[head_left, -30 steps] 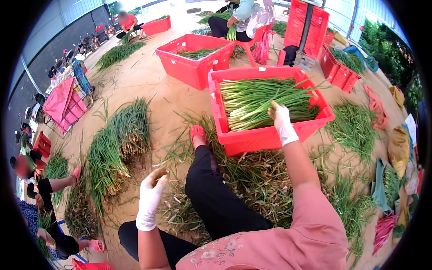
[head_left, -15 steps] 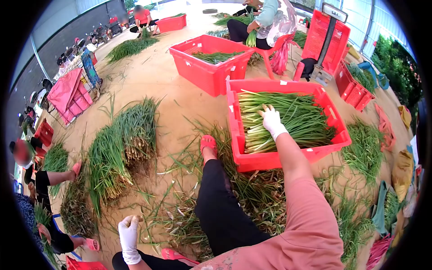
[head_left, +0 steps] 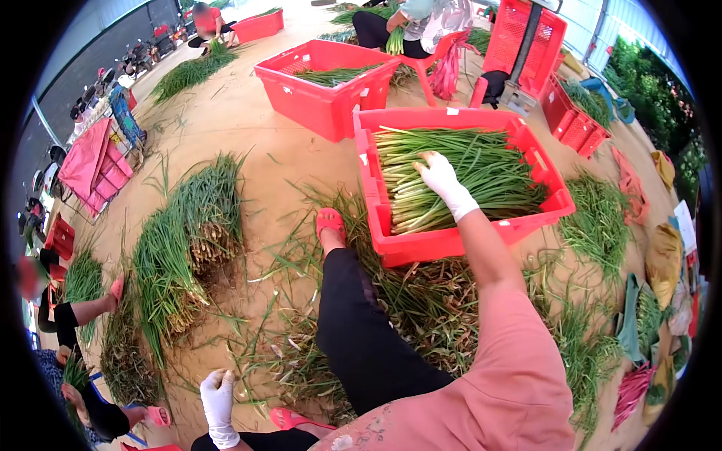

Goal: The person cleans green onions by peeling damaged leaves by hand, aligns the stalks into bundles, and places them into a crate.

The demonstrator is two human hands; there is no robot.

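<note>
Long green stalks with pale ends, which look like garlic chives (head_left: 489, 169), lie in a red plastic crate (head_left: 470, 242) ahead of me. My right hand (head_left: 444, 183), in a white glove, rests on top of them toward the pale ends. Its fingers are partly bent and somewhat apart, and no bunch shows in its grip. My left hand (head_left: 218, 398), also gloved, is low near my left knee. Its fingers are curled together and nothing shows in them. A large heap of uncut stalks (head_left: 188, 240) lies on the floor to the left.
Withered trimmings (head_left: 429, 308) cover the floor around my legs. Behind the crate stand a second red crate (head_left: 301, 94) and a platform scale (head_left: 519, 94). A seated co-worker (head_left: 410, 34) holds a bunch of stalks at the back. Other people sit at the left edge and far left.
The view has shifted, so the surroundings appear farther up and left. My right hand stays over the stalks with its fingers slightly more bent. My left hand stays curled near the knee.
</note>
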